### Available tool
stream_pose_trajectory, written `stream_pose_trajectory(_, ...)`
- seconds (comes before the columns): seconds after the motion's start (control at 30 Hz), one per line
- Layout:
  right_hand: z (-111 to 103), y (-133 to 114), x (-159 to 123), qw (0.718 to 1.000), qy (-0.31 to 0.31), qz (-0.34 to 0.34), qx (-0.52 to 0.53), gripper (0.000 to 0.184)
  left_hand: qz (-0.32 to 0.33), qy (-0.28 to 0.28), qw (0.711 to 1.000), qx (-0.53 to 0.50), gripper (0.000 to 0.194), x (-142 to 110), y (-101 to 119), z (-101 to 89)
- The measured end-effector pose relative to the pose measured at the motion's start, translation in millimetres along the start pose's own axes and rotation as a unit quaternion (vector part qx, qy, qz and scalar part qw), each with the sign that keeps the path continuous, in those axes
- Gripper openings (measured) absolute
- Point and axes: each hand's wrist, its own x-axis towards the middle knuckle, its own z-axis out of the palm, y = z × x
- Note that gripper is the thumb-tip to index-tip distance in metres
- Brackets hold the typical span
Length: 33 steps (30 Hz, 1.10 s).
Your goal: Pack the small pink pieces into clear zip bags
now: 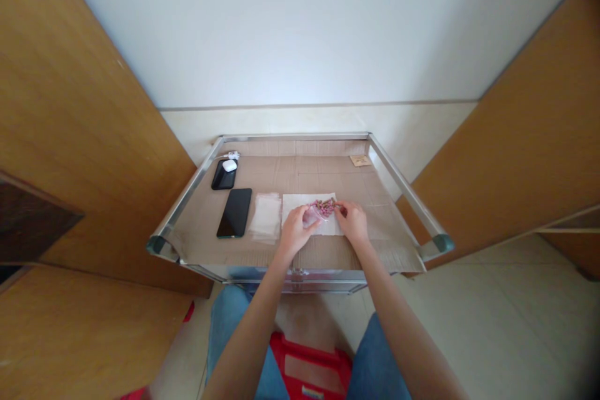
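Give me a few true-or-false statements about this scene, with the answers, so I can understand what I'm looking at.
1. The hands wear gloves. False: the left hand and right hand are bare.
2. Both hands are at a small clear bag of pinkish beads, above a white paper sheet. True.
3. The black smartphone lies right of the sheet. False: the black smartphone lies left of it, beyond a stack of clear plastic bags.
4. A white earbuds case rests on a black device. True.
5. Cardboard lines a metal frame. True.
6. The stool below is blue. False: the plastic stool is red.
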Motion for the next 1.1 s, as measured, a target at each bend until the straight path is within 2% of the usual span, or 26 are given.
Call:
stream_pose_trajectory(0.37, 0.9, 1.9, -0.1, 1.0, -0.015, 0.019, 0.016, 0.029, -0.03, 0.002, 0.997, -0.064, 0.039, -4.9, 2.4, -6.0)
stream_pose_trajectory(0.6, -5.1, -6.0, -1.4, 0.999, -0.031, 0.003, -0.037, 0.032, -0.103, 0.002, 0.987, -0.127, 0.037, -2.6, 0.5, -8.3)
stream_pose_trajectory(0.77, -7.6, -9.9, -2.1, 0.997, -0.05, 0.015, -0.055, 0.03, -0.102, 0.005, 0.988, -0.113, 0.038, -3.2, 3.5, -9.0)
stream_pose_trajectory(1.1, -3.1, -4.0, -2.1, 0.999, -0.026, 0.005, -0.041, 0.026, -0.097, 0.023, 0.987, -0.127, 0.036, -3.4, 2.4, -7.8)
